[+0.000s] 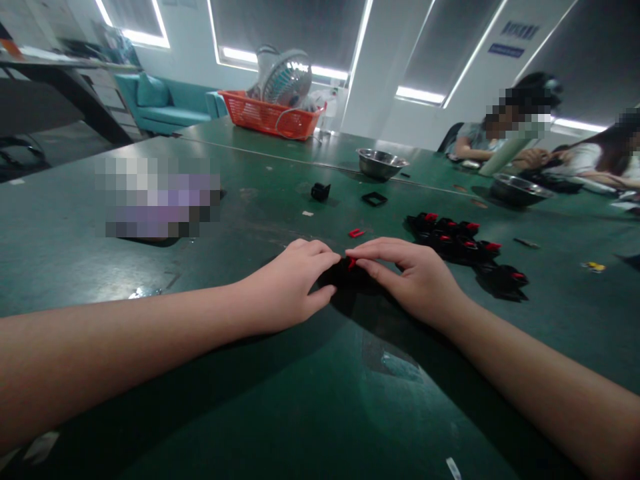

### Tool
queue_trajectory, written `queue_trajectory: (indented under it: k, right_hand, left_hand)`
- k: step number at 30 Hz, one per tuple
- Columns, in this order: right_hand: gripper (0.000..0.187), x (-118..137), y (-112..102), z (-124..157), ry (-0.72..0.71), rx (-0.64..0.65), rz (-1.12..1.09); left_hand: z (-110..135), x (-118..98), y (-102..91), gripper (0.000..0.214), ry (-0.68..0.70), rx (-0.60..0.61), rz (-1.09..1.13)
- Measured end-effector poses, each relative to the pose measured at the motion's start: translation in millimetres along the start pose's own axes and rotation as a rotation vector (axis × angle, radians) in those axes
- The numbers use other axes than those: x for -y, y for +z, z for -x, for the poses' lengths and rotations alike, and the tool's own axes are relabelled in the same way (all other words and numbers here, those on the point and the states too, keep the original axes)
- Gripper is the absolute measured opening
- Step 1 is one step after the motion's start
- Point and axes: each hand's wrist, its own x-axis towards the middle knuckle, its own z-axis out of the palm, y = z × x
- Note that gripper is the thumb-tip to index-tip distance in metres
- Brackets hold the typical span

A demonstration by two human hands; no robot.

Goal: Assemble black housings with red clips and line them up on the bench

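Both hands meet over the green table (310, 400). My left hand (293, 283) is closed around the left side of a small black plastic part (341, 272), which lies low at the table surface and is mostly hidden by fingers and shadow. Thumb and forefinger of my right hand (417, 270) pinch a small red plastic piece (353, 262) at the black part's top. Just beyond the fingertips lies another red piece (356, 233). To the right, several black parts with red inserts (450, 239) stand grouped in rows.
Farther back are a black block (321, 192), a black square frame (375, 199) and two metal bowls (381, 164). An orange basket (270, 117) holding a fan stands at the far side. A pixelated object (157, 200) lies at left. Two people (530, 127) sit at far right.
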Motion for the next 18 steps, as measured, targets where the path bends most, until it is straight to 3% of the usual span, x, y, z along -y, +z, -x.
queue_trajectory:
  k: [18]
  right_hand:
    - [0.021, -1.0, 0.7, 0.1, -0.022, 0.001, 0.031]
  left_hand:
    - [-0.9, 0.1, 0.7, 0.033, 0.004, 0.002, 0.005]
